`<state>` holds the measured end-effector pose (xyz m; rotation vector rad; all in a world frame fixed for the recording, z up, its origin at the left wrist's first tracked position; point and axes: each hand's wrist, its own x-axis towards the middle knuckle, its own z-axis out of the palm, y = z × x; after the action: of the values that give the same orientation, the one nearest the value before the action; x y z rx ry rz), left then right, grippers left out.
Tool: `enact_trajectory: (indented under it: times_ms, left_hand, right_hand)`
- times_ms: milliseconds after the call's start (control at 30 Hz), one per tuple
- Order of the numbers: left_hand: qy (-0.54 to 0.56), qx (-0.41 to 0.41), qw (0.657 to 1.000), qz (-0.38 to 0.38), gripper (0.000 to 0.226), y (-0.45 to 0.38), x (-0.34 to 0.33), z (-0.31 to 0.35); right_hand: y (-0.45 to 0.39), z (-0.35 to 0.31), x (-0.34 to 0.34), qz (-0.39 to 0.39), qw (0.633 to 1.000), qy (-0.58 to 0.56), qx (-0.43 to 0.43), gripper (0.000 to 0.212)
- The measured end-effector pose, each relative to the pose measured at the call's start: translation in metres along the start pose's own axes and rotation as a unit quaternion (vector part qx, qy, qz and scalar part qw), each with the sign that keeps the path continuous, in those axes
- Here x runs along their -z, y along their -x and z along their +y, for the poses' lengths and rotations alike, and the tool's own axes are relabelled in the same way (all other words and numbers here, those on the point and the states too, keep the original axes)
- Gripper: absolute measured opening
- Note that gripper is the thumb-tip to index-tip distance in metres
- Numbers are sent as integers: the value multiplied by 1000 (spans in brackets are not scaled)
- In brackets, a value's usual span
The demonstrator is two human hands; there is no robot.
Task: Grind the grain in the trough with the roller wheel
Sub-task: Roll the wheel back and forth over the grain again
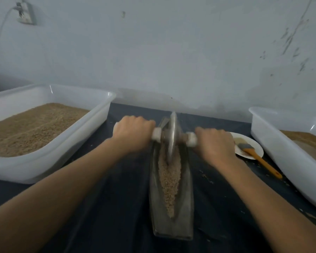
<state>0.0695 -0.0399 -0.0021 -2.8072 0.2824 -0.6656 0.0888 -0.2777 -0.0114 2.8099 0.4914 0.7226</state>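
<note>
Grain, pale tan and coarsely broken, lies heaped along the groove of a long, narrow, boat-shaped grey metal trough that sits on the dark-covered tabletop, its long axis running straight away from the person toward the wall. A thin grey metal roller wheel stands on edge in the groove near the far end, with a white-capped axle handle sticking out to each side, crosswise to the trough. The left hand has its grip curled round the left handle and the right hand is wrapped round the right one, both arms stretched forward about equally. Most of the grain lies on the near side of the wheel, so I'd judge the coming stroke has to draw back along the trough's length toward the body. A white plastic tub of brown grain sits to the left, another white tub to the right, and beside it an orange-handled brush rests on a white paper plate.
</note>
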Motion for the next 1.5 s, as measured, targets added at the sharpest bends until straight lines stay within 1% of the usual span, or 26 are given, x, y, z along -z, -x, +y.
enact_trajectory:
  times_ms: [100, 167, 233, 300, 333, 400, 433, 467, 533, 600, 667, 700, 733, 767, 833, 933, 1000, 1067, 1133, 1167, 1200, 1233, 1267, 1367, 1433, 1500]
  left_hand:
    - [43, 42, 998, 1, 20, -15, -12, -2]
    - [38, 40, 998, 11, 19, -2, -9, 2]
    - [30, 17, 999, 15, 24, 27, 4, 7]
    - [13, -35, 998, 45, 37, 64, 24, 9]
    - [7, -70, 995, 71, 46, 81, 36, 10]
    - [27, -114, 986, 116, 54, 107, 59, 11]
    - [37, -119, 985, 123, 56, 114, 65, 11]
    - [41, -114, 986, 112, 57, 117, 67, 10]
    - [31, -98, 993, 52, 60, 110, 61, 11]
    - [-19, -68, 997, 19, 54, 88, 43, 15]
    - [-43, -31, 998, 24, 35, 53, 27, 18]
    - [-41, -15, 998, 34, 23, 33, 20, 18]
    - [-39, -1, 999, 37, 13, 13, 16, 18]
    - [-38, 10, 999, 31, 10, -4, 13, 17]
    - [-34, 15, 999, 17, 10, -27, 11, 16]
    - [-27, -9, 999, 17, 16, -19, 16, 19]
    - [-8, -18, 1000, 16, 20, 11, 22, 19]
    - [0, -42, 999, 5, 31, 50, 30, 16]
    - [14, -96, 994, 41, 49, 85, 46, 10]
    - [25, -120, 990, 66, 54, 99, 55, 7]
    - [34, -135, 986, 89, 55, 109, 62, 4]
    - [37, -140, 985, 97, 55, 114, 66, 2]
    - [35, -139, 985, 91, 55, 116, 66, 0]
    - [0, -107, 994, 35, 56, 95, 50, 2]
    - [-25, -52, 998, 8, 42, 64, 26, 3]
    - [-11, -6, 1000, -1, 25, 29, 3, 0]
  right_hand:
    - [-24, -1, -5, 21, 1000, 17, -3, 26]
    - [-14, -3, 5, 26, 999, 21, 10, 26]
    - [15, -3, 20, 2, 1000, 2, 31, 26]
    - [55, 0, 37, -18, 998, -22, 61, 28]
    - [75, 1, 47, -2, 996, -36, 80, 32]
    - [103, 5, 67, 70, 989, -59, 116, 44]
    - [109, 6, 75, 94, 986, -61, 126, 48]
    - [112, 7, 77, 100, 985, -62, 128, 51]
    - [102, 4, 69, 73, 987, -79, 122, 53]
    - [74, 0, 43, 17, 995, -50, 83, 46]
    - [34, 1, 18, -63, 996, -63, 15, 33]
    - [15, 3, 7, -83, 993, -84, -7, 30]
    - [-1, 6, -2, -86, 991, -96, -22, 29]
    - [-12, 7, -11, -71, 992, -99, -33, 29]
    - [-18, 6, -22, -49, 991, -111, -55, 32]
    - [1, 2, -16, -53, 990, -122, -57, 26]
    - [21, 2, 4, -55, 993, -103, -23, 22]
    - [50, 3, 27, -22, 997, -59, 40, 27]
    - [81, 3, 49, 60, 993, -43, 90, 40]
    - [94, 4, 58, 89, 989, -57, 106, 42]
    - [103, 5, 64, 103, 986, -68, 116, 41]
    - [109, 7, 67, 106, 984, -75, 120, 40]
    - [111, 8, 66, 101, 984, -81, 119, 40]
    - [94, 5, 47, 71, 991, -69, 94, 41]
    - [64, 4, 25, 63, 995, -28, 72, 41]
    - [22, 6, 6, 53, 998, -6, 45, 38]
